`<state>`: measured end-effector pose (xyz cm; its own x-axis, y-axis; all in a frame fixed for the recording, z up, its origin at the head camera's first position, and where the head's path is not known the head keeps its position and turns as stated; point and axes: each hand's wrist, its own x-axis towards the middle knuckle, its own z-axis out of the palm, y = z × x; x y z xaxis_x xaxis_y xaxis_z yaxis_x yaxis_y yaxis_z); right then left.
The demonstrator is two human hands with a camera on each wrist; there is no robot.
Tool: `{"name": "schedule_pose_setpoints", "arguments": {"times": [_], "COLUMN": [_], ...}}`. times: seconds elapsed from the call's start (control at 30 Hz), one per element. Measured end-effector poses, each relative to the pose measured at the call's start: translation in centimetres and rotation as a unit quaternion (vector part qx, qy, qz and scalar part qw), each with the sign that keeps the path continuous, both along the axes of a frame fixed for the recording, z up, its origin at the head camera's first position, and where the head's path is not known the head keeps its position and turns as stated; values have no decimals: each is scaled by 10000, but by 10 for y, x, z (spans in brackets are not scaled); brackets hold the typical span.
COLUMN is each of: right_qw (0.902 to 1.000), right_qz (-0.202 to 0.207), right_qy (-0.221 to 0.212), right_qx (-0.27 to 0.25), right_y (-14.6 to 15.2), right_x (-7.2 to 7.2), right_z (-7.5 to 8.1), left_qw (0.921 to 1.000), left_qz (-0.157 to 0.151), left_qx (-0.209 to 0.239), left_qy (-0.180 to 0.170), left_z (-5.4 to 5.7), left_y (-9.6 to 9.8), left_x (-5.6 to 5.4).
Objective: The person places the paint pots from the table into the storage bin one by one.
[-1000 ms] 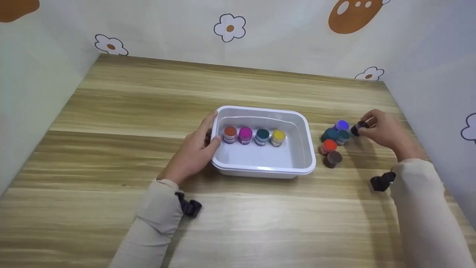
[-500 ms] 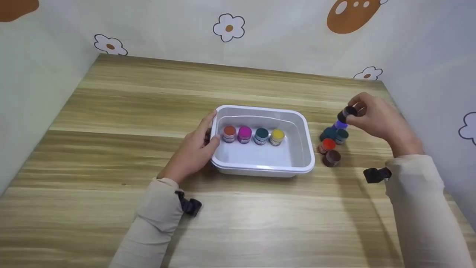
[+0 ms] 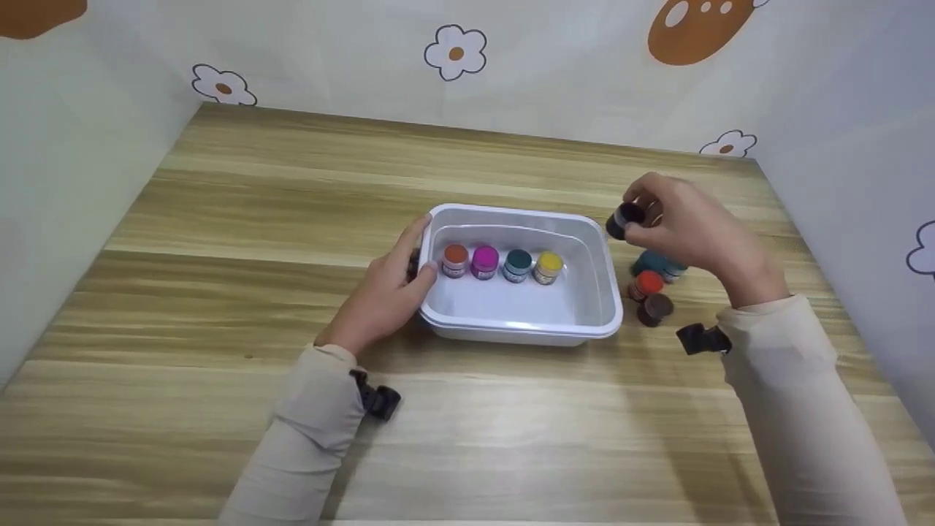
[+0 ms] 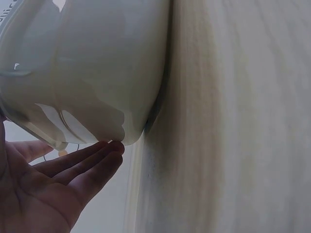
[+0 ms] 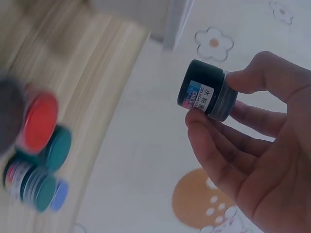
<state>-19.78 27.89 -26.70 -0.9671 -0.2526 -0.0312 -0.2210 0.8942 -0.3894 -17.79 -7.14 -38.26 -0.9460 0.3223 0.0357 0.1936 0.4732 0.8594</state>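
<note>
Since the earlier head frames, we note one clear shift: the right hand (image 3: 687, 226) has carried the dark gouache jar (image 3: 625, 220) leftward, away from the loose jars, to beside the tub's near corner on that hand's side. We judge the carry to be partway: a fifth jar near the tub, not inside it.

Head view: we see the left hand (image 3: 381, 296) clamped on the end of the white plastic tub (image 3: 526, 327), thumb over the rim. The hands are well apart, the tub between them. In it, running from the left hand toward the right, stand orange-brown (image 3: 455, 261), magenta (image 3: 485, 261), dark green (image 3: 518, 265) and yellow (image 3: 548, 268) jars. Below the right hand we log teal jars (image 3: 650, 262), a red jar (image 3: 646, 285) and a brown jar (image 3: 655, 310).

Left wrist view: fingers (image 4: 99, 170) touch the tub's outer wall.

Right wrist view: thumb and fingertips pinch the dark jar, tilted, label partly legible. A blue jar (image 5: 59, 195) shows among the loose ones.
</note>
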Motion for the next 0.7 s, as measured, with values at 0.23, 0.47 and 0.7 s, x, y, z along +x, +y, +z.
{"name": "schedule_pose_setpoints", "arguments": {"times": [0.23,0.47,0.7], "right_qw": [9988,9934,9852], "right_qz": [479,1141,1669], "right_qy": [17,-79,-199], "right_qx": [95,62,327], "right_y": [-36,-69,-106], "right_x": [10,17,17], "right_z": [-4,-15,-25], "left_qw": [10000,9999,9999], "left_qz": [17,20,-12], "left_qx": [3,17,64], "left_qy": [5,145,148], "left_z": [-1,0,0], "left_y": [2,1,0], "left_x": [1,1,1]}}
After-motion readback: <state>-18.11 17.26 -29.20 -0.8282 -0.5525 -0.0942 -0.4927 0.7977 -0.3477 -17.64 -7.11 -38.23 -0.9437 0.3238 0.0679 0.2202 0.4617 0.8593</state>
